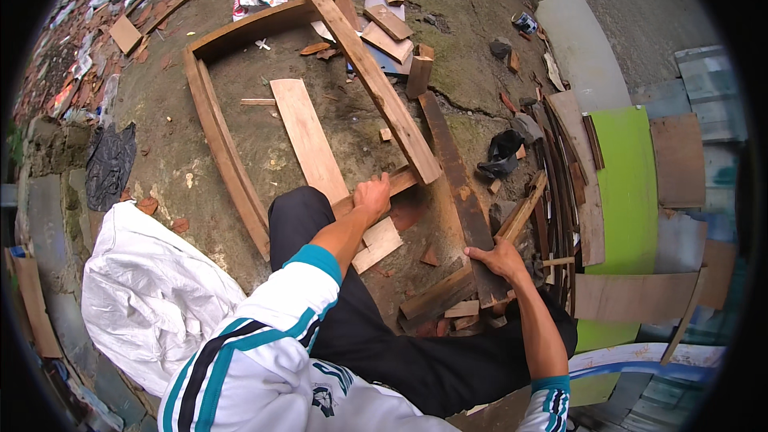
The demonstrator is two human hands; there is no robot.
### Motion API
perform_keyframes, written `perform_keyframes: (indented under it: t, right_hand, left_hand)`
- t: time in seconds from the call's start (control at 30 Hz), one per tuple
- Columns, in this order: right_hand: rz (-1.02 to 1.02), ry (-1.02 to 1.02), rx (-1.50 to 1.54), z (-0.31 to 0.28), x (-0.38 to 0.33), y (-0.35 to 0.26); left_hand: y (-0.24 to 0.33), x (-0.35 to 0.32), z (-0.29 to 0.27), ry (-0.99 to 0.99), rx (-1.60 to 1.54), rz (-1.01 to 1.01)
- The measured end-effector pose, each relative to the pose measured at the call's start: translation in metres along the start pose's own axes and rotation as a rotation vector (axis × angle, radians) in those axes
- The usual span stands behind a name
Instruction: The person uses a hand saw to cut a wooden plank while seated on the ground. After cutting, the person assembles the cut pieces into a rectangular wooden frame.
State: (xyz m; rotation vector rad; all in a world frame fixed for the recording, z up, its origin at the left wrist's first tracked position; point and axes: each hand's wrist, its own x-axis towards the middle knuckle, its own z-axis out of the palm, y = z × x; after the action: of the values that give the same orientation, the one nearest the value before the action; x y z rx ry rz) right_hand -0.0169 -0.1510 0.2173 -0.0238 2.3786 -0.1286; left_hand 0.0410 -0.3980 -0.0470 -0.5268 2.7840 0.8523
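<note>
A rectangular wooden frame [378, 90] lies on the ground before me. My left hand [372, 197] is closed round its near rail [402, 181], close to the corner with the right-hand rail. To the right of the frame is a long dark plank [450, 162], sloping from far left to near right. My right hand [494, 257] grips this plank near its close end, thumb across the top; the other fingers are partly hidden. A pale board [306, 138] lies inside the frame, reaching toward my left hand. A short light offcut [378, 245] sits just below that hand.
Loose wood blocks [390, 22] are piled beyond the frame. Stacked strips [560, 160] and a green panel [624, 216] line the right side. A white sack [152, 288] lies at left, a black plastic bag [110, 164] beyond it. Offcuts [462, 309] lie between my legs.
</note>
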Motion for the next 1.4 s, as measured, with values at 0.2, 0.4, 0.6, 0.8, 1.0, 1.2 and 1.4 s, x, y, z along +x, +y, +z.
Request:
perform_keyframes:
  t: [0.2, 0.4, 0.6, 0.8, 1.0, 1.2, 1.4]
  right_hand:
    - [-0.083, 0.001, -0.229, 0.016, 0.033, 0.044]
    - [-0.034, 0.008, -0.378, -0.023, 0.044, 0.042]
    - [-0.069, 0.276, -0.396, -0.109, 0.045, 0.048]
    - [-0.073, 0.377, -0.206, -0.139, 0.09, 0.083]
    - [-0.128, 0.371, -0.201, -0.105, 0.202, 0.08]
    - [-0.023, -0.304, -0.372, 0.021, 0.3, 0.071]
    - [-0.385, 0.234, 0.062, 0.07, 0.324, -0.021]
  left_hand:
    - [-0.001, -0.005, 0.006, 0.068, -0.059, 0.013]
    - [-0.004, -0.006, 0.009, 0.06, -0.036, -0.05]
    - [0.004, -0.005, 0.001, 0.043, -0.016, -0.076]
    - [0.003, -0.008, -0.006, 0.058, 0.033, -0.046]
    - [0.006, -0.01, -0.004, 0.079, 0.047, -0.059]
    - [0.012, -0.009, -0.003, 0.045, 0.078, -0.084]
    - [0.018, -0.008, -0.003, 0.068, 0.128, -0.114]
